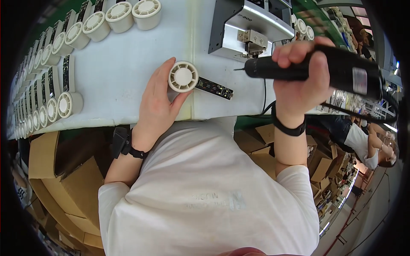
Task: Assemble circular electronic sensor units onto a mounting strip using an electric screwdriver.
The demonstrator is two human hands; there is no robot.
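On the work table, my left hand is closed round the side of a white fan unit, thumb and fingers on its round, slotted head. From that head a narrow handle with an exposed dark circuit board points right. My right hand grips a black electric screwdriver, held level above the table. Its thin bit points left, apart from the fan unit. Just beyond the bit stands a silver-grey screw feeder, with a small metal block on its front.
Rows of similar white fan units line the table's far left, and another group stands near its left edge. The screwdriver's cable loops at the right. Open cardboard boxes sit below the table edge. Another person is at far right.
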